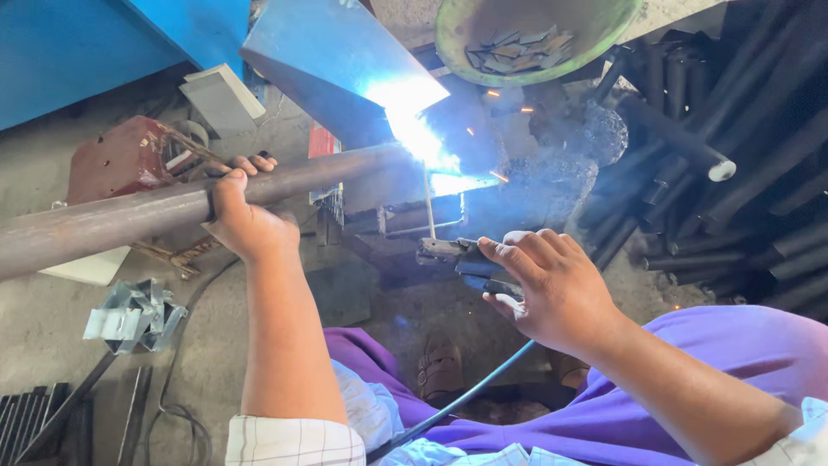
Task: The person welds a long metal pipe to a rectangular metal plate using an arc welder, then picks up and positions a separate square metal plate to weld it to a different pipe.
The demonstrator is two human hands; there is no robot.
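My left hand [244,217] grips a long rusty steel pipe [112,220] that runs from the left edge toward the centre. My right hand [552,285] holds a welding electrode holder [457,256] whose thin rod [429,203] points up to the pipe's far end. A bright blue-white arc [423,142] burns there, throwing sparks. A blue cable [466,397] trails from the holder down between my knees, which are covered in purple cloth.
A stack of dark pipes [733,173] fills the right side. A green basin [535,34] holds several flat metal pieces at the top. A shiny metal sheet [336,60], a reddish metal box [121,160] and crumpled metal scraps [134,315] lie around.
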